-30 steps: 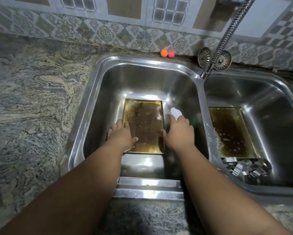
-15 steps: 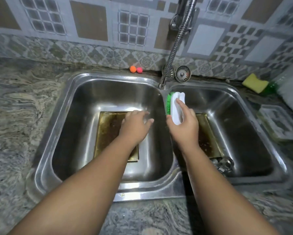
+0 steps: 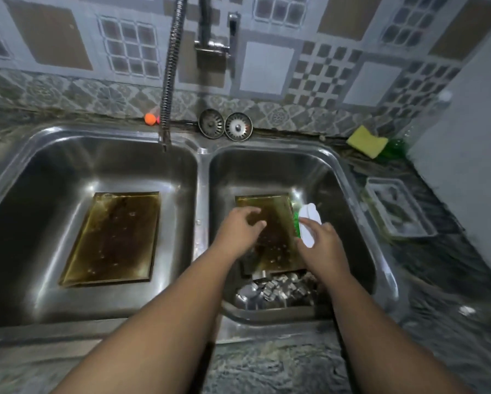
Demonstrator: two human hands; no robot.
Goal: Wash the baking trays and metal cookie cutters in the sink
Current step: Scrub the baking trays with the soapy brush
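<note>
– Steel sink (image 3: 201,166), two basins: where do the trays lie?
– One brown-stained tray (image 3: 110,237) lies flat in the left basin. The second tray (image 3: 275,243) is in the right basin, with the cookie cutters (image 3: 278,288) heaped at its near end.
– And the hands?
– The right hand (image 3: 321,245) grips a white brush (image 3: 309,223) with green bristles, beside the second tray's right edge. The left hand (image 3: 238,231) is over that tray, fingers relaxed, holding nothing; whether it touches, I cannot tell.

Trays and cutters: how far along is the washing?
Nothing looks clean yet. The right hand grips the scrub brush beside the right tray, the left hand open above it. Both it and the left tray are brown with grease; the cookie cutters lie heaped.
</note>
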